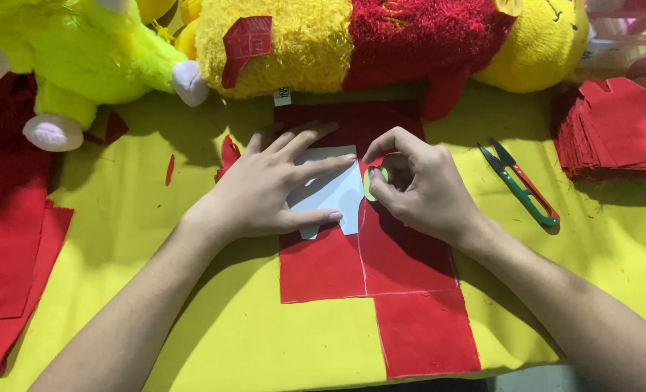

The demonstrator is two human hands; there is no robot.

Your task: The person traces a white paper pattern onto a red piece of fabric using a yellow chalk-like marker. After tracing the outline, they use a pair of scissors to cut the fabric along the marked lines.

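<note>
A pale template is pinned flat on red fabric by the spread left hand; a small green chalk disc, pinched in the right hand, is held against the template's right edge.

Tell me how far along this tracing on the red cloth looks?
Done: a stack of cut red pieces sits at the right, and chalk lines already cross the red cloth. In hand: the left hand pins a white template; the right hand holds pale chalk at its edge. Left: the snips lie unused.
</note>
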